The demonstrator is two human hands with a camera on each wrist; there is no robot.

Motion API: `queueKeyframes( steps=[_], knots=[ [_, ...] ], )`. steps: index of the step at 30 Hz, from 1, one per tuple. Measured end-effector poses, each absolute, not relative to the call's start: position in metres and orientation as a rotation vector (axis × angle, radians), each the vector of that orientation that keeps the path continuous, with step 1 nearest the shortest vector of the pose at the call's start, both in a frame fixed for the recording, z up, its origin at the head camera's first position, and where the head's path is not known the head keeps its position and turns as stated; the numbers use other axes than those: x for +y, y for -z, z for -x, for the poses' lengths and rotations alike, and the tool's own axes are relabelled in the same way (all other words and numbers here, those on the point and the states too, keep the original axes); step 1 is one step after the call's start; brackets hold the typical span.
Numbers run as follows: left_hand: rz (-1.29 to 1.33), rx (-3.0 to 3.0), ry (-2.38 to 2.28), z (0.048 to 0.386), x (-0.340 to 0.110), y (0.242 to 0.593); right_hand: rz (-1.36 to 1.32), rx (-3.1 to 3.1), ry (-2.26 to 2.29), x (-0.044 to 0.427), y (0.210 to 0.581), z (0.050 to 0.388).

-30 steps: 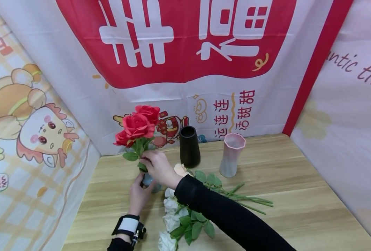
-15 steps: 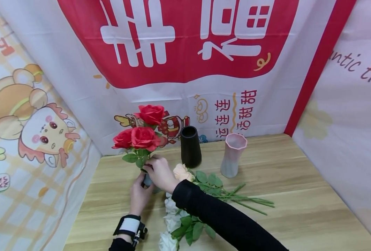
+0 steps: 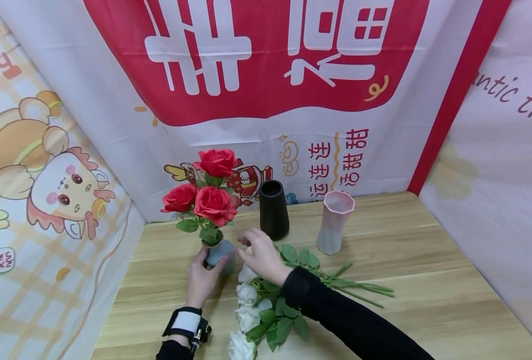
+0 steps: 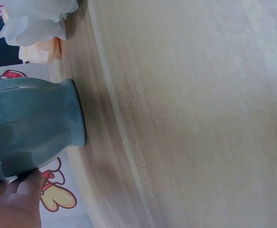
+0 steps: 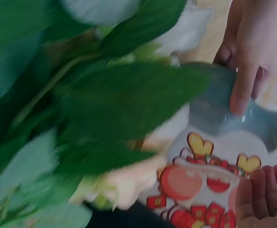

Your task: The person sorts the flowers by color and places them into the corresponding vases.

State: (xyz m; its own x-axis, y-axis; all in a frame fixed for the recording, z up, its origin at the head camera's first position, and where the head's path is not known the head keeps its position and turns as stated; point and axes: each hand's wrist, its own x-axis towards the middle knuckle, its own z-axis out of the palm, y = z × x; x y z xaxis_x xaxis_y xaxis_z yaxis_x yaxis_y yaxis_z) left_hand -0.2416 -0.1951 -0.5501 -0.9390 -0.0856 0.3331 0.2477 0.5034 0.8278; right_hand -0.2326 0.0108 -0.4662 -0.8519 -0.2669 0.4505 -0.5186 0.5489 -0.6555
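Note:
A blue-grey vase (image 3: 223, 255) stands on the left part of the table, with several red roses (image 3: 215, 205) upright in its neck. My left hand (image 3: 201, 281) grips the vase's side, its thumb across the front; the left wrist view shows fingers (image 4: 22, 194) against the glossy vase (image 4: 29, 126). Just right of the vase, my right hand (image 3: 262, 256) hovers with relaxed, slightly bent fingers and holds nothing. Beneath it lie white roses (image 3: 247, 305) and a bunch of green stems (image 3: 360, 286). In the right wrist view, leaves (image 5: 129, 95) cover much of the picture.
Behind the lying flowers stands a black vase (image 3: 273, 212), with a pink-and-white vase (image 3: 333, 225) to its right. Printed cloths (image 3: 266, 135) hang at the back and both sides of the wooden table (image 3: 428, 280).
My right hand has let go of the red roses' stems and moved right, away from the vase. The roses have settled more spread out; my left hand has stayed on the vase.

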Motion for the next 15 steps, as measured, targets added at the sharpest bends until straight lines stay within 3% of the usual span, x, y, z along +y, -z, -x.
queueKeyframes(
  steps=[15],
  knots=[
    [0.118,-2.456,1.415,0.241,-0.196,0.547,-0.772,-2.713,-1.207,0.093,0.468,0.212]
  ],
)
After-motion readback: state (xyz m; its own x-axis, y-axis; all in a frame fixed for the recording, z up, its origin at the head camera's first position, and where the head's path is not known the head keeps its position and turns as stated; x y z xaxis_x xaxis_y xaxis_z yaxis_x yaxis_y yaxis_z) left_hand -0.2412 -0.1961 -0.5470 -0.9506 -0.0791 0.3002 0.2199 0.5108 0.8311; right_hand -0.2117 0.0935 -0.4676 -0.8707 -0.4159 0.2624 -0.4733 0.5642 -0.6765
